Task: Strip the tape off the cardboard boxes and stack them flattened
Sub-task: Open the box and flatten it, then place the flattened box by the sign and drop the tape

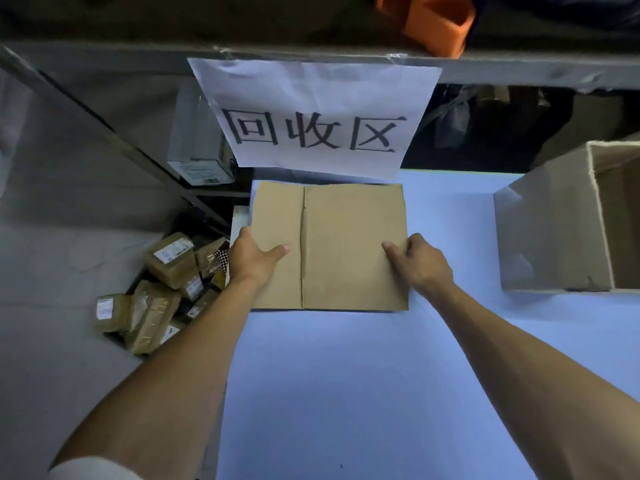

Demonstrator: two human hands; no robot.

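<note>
A flattened brown cardboard box (343, 244) lies on the white table (346, 393), just below a hanging paper sign. A vertical crease runs down its left third. My left hand (251, 256) grips its left edge, thumb on top and fingers underneath. My right hand (420, 263) holds the right edge the same way, thumb lying on the top face. No tape shows on the upper side of the flat box. Whether other flat boxes lie beneath it is hidden.
An open cardboard box (561, 230) stands at the table's right side. Left of the table, on the floor, is a pile of taped parcels (156, 292). The white paper sign (313, 116) hangs from a metal shelf rail (138, 53). An orange object (440, 22) sits on the shelf.
</note>
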